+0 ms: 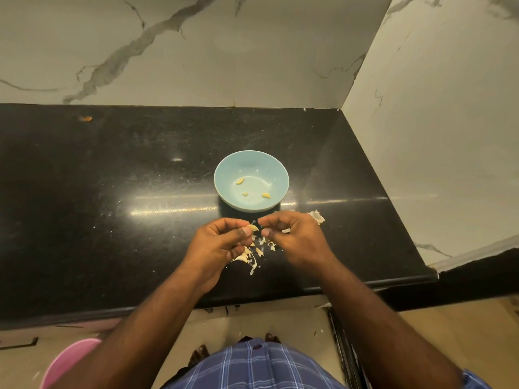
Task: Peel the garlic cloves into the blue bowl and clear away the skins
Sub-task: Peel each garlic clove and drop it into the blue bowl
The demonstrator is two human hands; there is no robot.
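Mid-peel: left hand fingers pinching garlic clove; right hand fingers curled, hold unclear. Next: strip, drop into blue bowl.

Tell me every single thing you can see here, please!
blue bowl: one, light blue, on the black counter just beyond the hands.
peeled garlic pieces: three, yellowish, lying apart inside the bowl.
garlic clove: one, pale yellow, pinched at the left hand's fingertips.
garlic skins: a loose scatter, whitish, on the counter under and between the hands.
bigger skin piece: one, whitish, on the counter beyond the right hand.
counter: one, black and shiny, against a marble-patterned wall.
pink tub: one, pink, on the floor at lower left, partly hidden.
left hand: holds the clove.
right hand: fingers curled near the clove; what they hold is unclear.
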